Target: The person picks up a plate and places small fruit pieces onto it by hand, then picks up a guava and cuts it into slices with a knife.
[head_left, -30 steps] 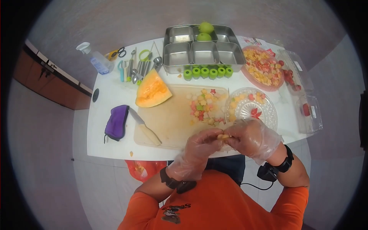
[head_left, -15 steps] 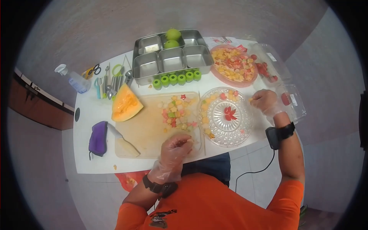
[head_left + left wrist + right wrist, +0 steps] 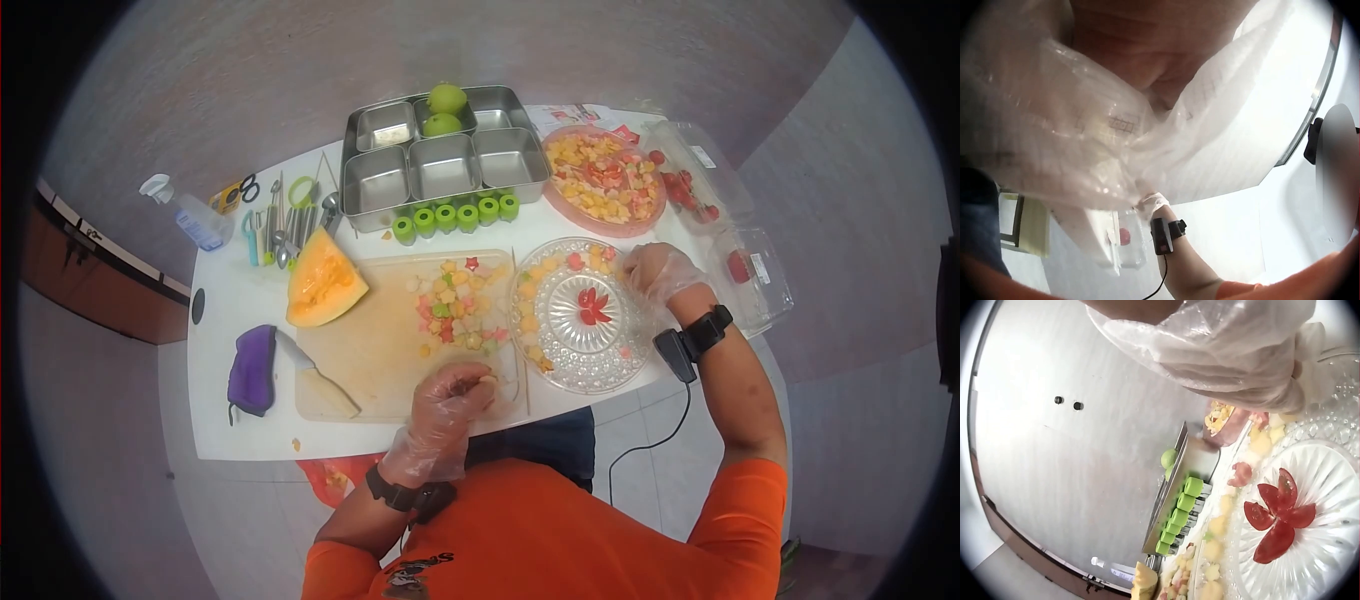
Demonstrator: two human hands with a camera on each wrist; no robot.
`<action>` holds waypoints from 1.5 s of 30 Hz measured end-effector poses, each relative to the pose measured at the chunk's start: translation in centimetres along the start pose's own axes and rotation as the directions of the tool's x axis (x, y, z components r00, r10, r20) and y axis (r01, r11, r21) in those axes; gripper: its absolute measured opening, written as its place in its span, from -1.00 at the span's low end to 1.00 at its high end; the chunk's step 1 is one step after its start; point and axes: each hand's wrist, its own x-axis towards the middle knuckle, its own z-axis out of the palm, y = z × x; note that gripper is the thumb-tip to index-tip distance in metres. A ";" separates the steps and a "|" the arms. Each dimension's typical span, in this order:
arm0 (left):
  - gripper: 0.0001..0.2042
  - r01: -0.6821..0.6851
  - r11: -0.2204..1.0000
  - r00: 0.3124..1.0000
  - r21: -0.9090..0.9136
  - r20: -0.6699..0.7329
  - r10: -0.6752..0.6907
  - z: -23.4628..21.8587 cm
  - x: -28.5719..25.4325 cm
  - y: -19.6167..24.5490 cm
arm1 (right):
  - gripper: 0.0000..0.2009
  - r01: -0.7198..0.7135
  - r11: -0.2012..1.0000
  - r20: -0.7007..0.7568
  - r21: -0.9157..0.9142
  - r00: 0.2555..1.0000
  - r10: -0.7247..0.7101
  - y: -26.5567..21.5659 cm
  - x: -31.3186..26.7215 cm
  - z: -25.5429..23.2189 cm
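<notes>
My gloved right hand (image 3: 656, 272) is at the upper right rim of the clear glass plate (image 3: 632, 345), fingertips down on the border. A small yellowish fruit piece (image 3: 1288, 417) shows right at those fingertips in the right wrist view. Small shaped fruit pieces line the plate's left and upper border around a red fan-cut fruit garnish (image 3: 593, 306). Over the near edge of the cutting board (image 3: 370, 345), my gloved left hand (image 3: 447, 405) is curled, pinching a small pale fruit piece (image 3: 488, 381). Several cut fruit shapes (image 3: 460, 310) lie on the board.
A melon wedge (image 3: 325, 285) and a knife (image 3: 325, 380) lie at the board's left. Behind stand a steel tray (image 3: 372, 215), green-topped cutters (image 3: 445, 219) and a pink bowl of fruit (image 3: 648, 222). Plastic boxes (image 3: 765, 285) sit on the right, a purple pouch (image 3: 252, 370) on the left.
The two hands were together over the near edge of the plate, then parted. The right hand swung out right and came back to the plate's rim; the left stays by the board.
</notes>
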 end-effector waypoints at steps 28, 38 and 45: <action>-0.84 -0.066 0.995 0.998 0.076 0.009 0.065 -0.3 0.0 -0.6 | -0.75 -0.039 0.998 -0.159 0.057 0.986 0.048 1.5 0.2 -0.8; -0.81 0.056 0.995 0.998 0.086 0.002 -0.057 3.4 -1.0 2.9 | -0.81 0.461 0.699 -0.439 0.547 0.869 -0.229 -4.8 -11.3 -4.1; -0.77 0.216 0.976 0.955 0.015 0.204 -0.214 5.6 -0.4 2.6 | -0.86 0.573 0.569 -0.430 0.590 0.819 -0.379 -9.8 -14.1 -1.3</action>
